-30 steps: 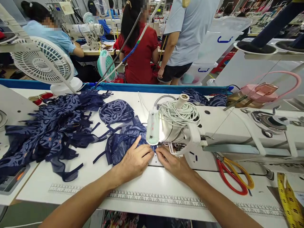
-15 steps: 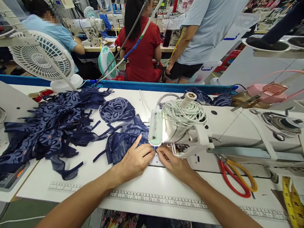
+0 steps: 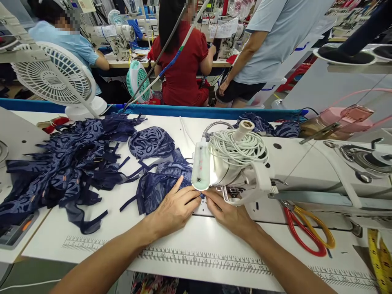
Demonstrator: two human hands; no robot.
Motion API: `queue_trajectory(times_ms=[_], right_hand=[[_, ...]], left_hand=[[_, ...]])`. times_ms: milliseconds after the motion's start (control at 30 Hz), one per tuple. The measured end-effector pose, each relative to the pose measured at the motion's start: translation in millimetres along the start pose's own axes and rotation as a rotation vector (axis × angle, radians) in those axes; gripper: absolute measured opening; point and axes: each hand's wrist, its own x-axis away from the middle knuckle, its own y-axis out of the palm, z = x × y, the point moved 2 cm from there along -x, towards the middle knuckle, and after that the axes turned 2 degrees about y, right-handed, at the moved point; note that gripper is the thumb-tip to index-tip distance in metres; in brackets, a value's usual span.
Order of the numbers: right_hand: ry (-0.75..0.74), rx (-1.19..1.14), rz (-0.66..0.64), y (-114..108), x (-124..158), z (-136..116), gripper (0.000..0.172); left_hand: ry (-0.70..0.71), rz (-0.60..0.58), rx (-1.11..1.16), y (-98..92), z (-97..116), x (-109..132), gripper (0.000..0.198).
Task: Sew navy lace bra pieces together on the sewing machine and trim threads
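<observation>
A navy patterned lace fabric piece (image 3: pixel 162 185) lies on the white table, its right end running under the head of a sewing machine (image 3: pixel 245 179). My left hand (image 3: pixel 176 206) rests at that end, fingers bent and pressed on the fabric beside the needle area, thumb raised along it. Just right of the needle area, my right hand (image 3: pixel 226 208) has its fingers together at the fabric's edge. The machine's lamp (image 3: pixel 201 165) hides the fingertips and the needle. Behind the piece sits a rounded navy lace cup (image 3: pixel 151 142).
At the left a heap of navy lace pieces (image 3: pixel 76 155) spreads before a white fan (image 3: pixel 55 73). Scissors (image 3: pixel 306 228) with red and yellow handles lie at right, near a yellow tape measure (image 3: pixel 378 261). A printed ruler (image 3: pixel 199 258) runs along the front edge. People work behind.
My right hand's fingers have shifted slightly and lie flatter by the needle area. My left hand stays nearly in place. The co-worker in red has raised a right forearm; the standing person has moved slightly right.
</observation>
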Motion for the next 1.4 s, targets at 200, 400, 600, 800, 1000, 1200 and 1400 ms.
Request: queue_trajectory(times_ms=[200,400,600,800,1000,1200,1400], right_hand=[[-0.043,0.02,-0.006,-3,-1,-2,0.037],[-0.154,0.114,0.045,-10,-2,-5,0.025],[-0.167,0.011,-0.034,-9,1,-12,0.029],[-0.119,-0.011,-0.001,-13,-3,-18,0.024],[-0.077,-0.03,0.013,-15,-3,-18,0.025],[-0.069,-0.001,0.017,-13,0,-17,0.025],[-0.083,-0.003,0.011,-12,-1,-16,0.023]], left_hand=[[-0.003,0.014,0.005,0.2,-1,0,0.032],[-0.025,0.002,-0.021,-0.7,-2,-1,0.031],[-0.045,0.018,0.09,-5.5,-6,-4,0.026],[-0.268,0.052,0.087,-12.0,-14,-24,0.022],[-0.369,0.118,-0.052,-0.6,-27,-41,0.015],[-0.337,0.094,-0.03,5.4,-33,-37,0.021],[-0.377,0.111,-0.021,10.2,-36,-34,0.028]])
